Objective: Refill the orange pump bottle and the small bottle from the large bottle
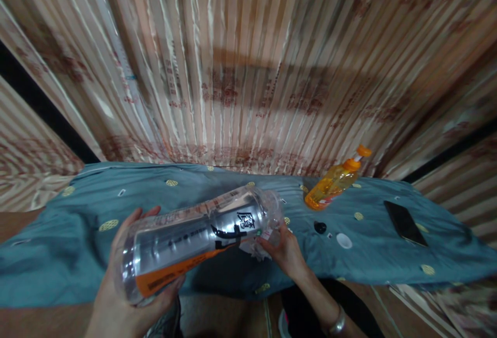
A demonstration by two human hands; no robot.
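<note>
A large clear plastic bottle [202, 234] with a silver and orange label and black characters is held tilted above the bed cover, its neck toward the right. My left hand [132, 286] is wrapped round the bottle's base end. At the neck, my right hand [285, 250] has its fingers closed on a crumpled white tissue [256, 249], close against the bottle's mouth. The mouth is partly hidden by the fingers. A small black cap [320, 227] and a white round disc [344, 240] lie on the cover right of my right hand.
A pump bottle [330, 185] of orange-yellow liquid stands toward the back right. A dark phone [406, 222] lies on the teal cover [147, 193] at the far right. A striped curtain [248, 94] hangs behind; tiled floor [221, 314] shows below the front edge.
</note>
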